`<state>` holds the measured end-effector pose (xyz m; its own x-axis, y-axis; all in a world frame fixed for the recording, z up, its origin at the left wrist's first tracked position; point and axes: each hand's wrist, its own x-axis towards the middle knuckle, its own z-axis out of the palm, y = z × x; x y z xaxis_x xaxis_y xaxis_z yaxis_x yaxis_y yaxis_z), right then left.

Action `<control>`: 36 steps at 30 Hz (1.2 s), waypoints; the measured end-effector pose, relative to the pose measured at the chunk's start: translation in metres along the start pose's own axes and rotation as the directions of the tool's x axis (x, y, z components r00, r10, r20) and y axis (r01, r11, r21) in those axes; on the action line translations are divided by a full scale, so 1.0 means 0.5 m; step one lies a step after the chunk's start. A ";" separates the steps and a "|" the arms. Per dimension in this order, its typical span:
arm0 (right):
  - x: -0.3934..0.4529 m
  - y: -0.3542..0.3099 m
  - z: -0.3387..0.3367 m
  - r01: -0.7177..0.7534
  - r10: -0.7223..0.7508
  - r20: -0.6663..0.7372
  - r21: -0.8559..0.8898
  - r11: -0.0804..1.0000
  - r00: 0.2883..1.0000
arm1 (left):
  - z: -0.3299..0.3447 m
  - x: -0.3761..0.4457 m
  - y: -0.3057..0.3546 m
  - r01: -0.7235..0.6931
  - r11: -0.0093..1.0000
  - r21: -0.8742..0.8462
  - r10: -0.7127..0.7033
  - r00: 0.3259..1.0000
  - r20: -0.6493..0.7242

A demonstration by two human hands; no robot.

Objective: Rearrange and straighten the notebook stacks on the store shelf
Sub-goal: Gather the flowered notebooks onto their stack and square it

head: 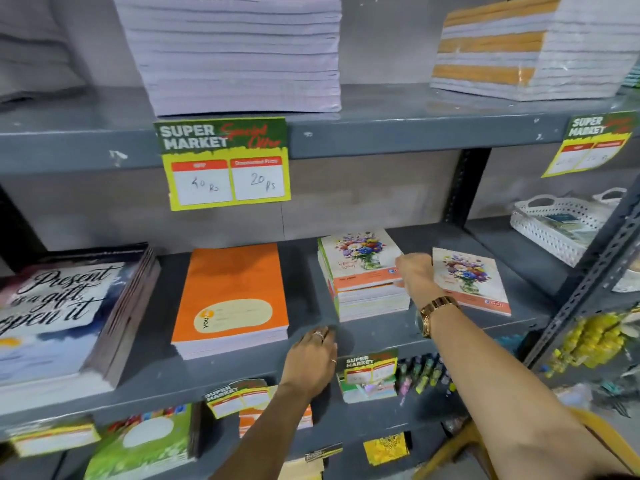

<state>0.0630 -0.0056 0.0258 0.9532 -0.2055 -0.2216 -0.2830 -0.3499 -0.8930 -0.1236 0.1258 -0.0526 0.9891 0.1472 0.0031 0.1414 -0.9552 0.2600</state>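
Observation:
On the middle grey shelf (374, 337) stands a stack of flower-cover notebooks (360, 271). My right hand (417, 273), with a watch on the wrist, presses against the stack's right side, fingers curled at its edge. A single flower-cover notebook (474, 278) lies flat just right of that hand. My left hand (311, 362) rests palm down on the shelf's front edge, holding nothing. An orange notebook stack (232, 299) sits left of the flower stack. Further left is a slanted stack with a "Present is a gift" cover (62, 313).
The upper shelf holds a tall white paper stack (239, 53) and an orange-striped stack (519, 50). Price signs (225, 164) hang from shelf edges. A white basket (557, 226) sits at the right. The lower shelf holds green notebooks (145, 441), and highlighters (426, 375).

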 end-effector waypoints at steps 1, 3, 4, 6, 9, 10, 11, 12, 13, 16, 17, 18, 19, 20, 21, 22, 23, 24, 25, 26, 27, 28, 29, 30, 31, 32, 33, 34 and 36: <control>-0.007 0.003 0.002 0.012 -0.014 -0.038 -0.053 0.999 0.999 | -0.001 -0.004 -0.004 0.003 1.000 -0.006 -0.003 1.000 0.003; -0.016 0.014 0.007 0.093 -0.119 -0.101 -0.229 0.969 0.988 | -0.001 -0.008 -0.007 -0.001 1.000 -0.013 0.001 1.000 0.014; -0.023 0.018 0.009 0.127 -0.166 -0.116 -0.289 0.949 0.979 | -0.001 -0.009 -0.007 -0.006 1.000 -0.015 0.006 1.000 0.015; -0.028 0.026 0.010 0.182 -0.253 -0.127 -0.405 0.896 0.959 | -0.002 -0.009 -0.008 -0.013 1.000 -0.011 0.014 1.000 0.025; -0.034 0.029 0.004 0.262 -0.364 -0.072 -0.568 0.780 0.928 | -0.001 -0.005 -0.001 -0.043 0.999 0.009 0.042 0.998 0.037; -0.031 0.030 0.002 0.290 -0.398 -0.049 -0.605 0.742 0.916 | -0.002 -0.003 0.004 -0.056 0.998 0.016 0.055 0.998 0.036; -0.030 0.029 -0.002 0.315 -0.431 -0.032 -0.634 0.706 0.902 | -0.002 -0.001 0.010 -0.069 0.997 0.015 0.069 0.997 0.034; -0.022 0.031 -0.009 0.333 -0.456 -0.036 -0.633 0.699 0.889 | -0.001 0.003 0.018 -0.085 0.996 0.016 0.084 0.996 0.037; -0.019 0.033 -0.017 0.338 -0.469 -0.054 -0.621 0.707 0.882 | -0.001 0.007 0.027 -0.098 0.995 0.020 0.097 0.994 0.042; -0.002 0.048 -0.050 0.322 -0.474 -0.142 -0.565 0.760 0.869 | 0.003 0.024 0.060 -0.141 0.989 0.054 0.139 0.989 0.044; 0.003 0.054 -0.064 0.299 -0.462 -0.162 -0.571 0.765 0.872 | 0.005 0.030 0.072 -0.157 0.986 0.061 0.155 0.987 0.038; 0.012 0.064 -0.078 0.279 -0.452 -0.172 -0.584 0.762 0.875 | 0.008 0.036 0.082 -0.174 0.983 0.062 0.172 0.985 0.033; 0.025 0.075 -0.097 0.251 -0.430 -0.180 -0.594 0.765 0.885 | 0.013 0.046 0.097 -0.193 0.979 0.059 0.193 0.981 0.019; 0.039 0.087 -0.113 0.220 -0.403 -0.186 -0.601 0.768 0.896 | 0.018 0.055 0.109 -0.207 0.977 0.057 0.207 0.978 0.012; 0.053 0.097 -0.128 0.188 -0.372 -0.193 -0.608 0.772 0.908 | 0.023 0.063 0.121 -0.221 0.973 0.060 0.221 0.975 0.000; 0.065 0.108 -0.144 0.154 -0.342 -0.202 -0.612 0.775 0.918 | 0.029 0.073 0.133 -0.231 0.971 0.060 0.232 0.973 -0.012; 0.074 0.117 -0.158 0.123 -0.314 -0.211 -0.616 0.778 0.926 | 0.035 0.081 0.142 -0.239 0.969 0.058 0.240 0.971 -0.012; 0.085 0.126 -0.172 0.093 -0.283 -0.218 -0.618 0.781 0.934 | 0.044 0.090 0.154 -0.242 0.969 0.045 0.242 0.970 -0.003; 0.093 0.134 -0.185 0.060 -0.248 -0.223 -0.617 0.784 0.943 | 0.052 0.098 0.165 -0.238 0.971 0.030 0.238 0.971 0.006; 0.104 0.141 -0.197 0.024 -0.206 -0.231 -0.611 0.792 0.951 | 0.057 0.106 0.180 -0.240 0.971 0.016 0.240 0.971 0.005; 0.113 0.147 -0.207 -0.013 -0.163 -0.237 -0.601 0.799 0.958 | 0.063 0.115 0.193 -0.259 0.966 0.024 0.259 0.966 0.008; 0.118 0.154 -0.212 -0.048 -0.121 -0.240 -0.595 0.803 0.963 | 0.068 0.120 0.200 -0.278 0.961 0.020 0.278 0.961 -0.014; 0.126 0.160 -0.219 -0.082 -0.082 -0.243 -0.596 0.799 0.967 | 0.073 0.131 0.212 -0.295 0.955 0.025 0.295 0.956 -0.007; 0.133 0.167 -0.223 -0.111 -0.050 -0.243 -0.605 0.788 0.969 | 0.076 0.138 0.225 -0.299 0.954 0.028 0.299 0.954 0.016; 0.138 0.172 -0.224 -0.134 -0.024 -0.242 -0.615 0.777 0.970 | 0.081 0.145 0.237 -0.302 0.953 0.036 0.302 0.953 0.010; 0.143 0.175 -0.227 -0.152 -0.001 -0.239 -0.622 0.768 0.971 | 0.089 0.155 0.251 -0.304 0.952 0.038 0.303 0.953 0.029; 0.147 0.177 -0.227 -0.160 0.009 -0.235 -0.633 0.757 0.972 | 0.097 0.164 0.261 -0.324 0.945 0.042 0.325 0.946 -0.016; 0.150 0.175 -0.225 -0.154 0.004 -0.226 -0.652 0.742 0.974 | 0.097 0.166 0.268 -0.338 0.941 -0.001 0.338 0.941 -0.017; 0.161 0.169 -0.226 -0.147 0.003 -0.205 -0.691 0.708 0.979 | 0.093 0.175 0.286 -0.314 0.947 -0.074 0.315 0.949 0.008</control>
<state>0.1038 -0.1548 -0.0231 0.9105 -0.3894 -0.1390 -0.4133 -0.8492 -0.3287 -0.0147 -0.0097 -0.0598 0.9836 -0.1632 0.0771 -0.1794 -0.9313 0.3169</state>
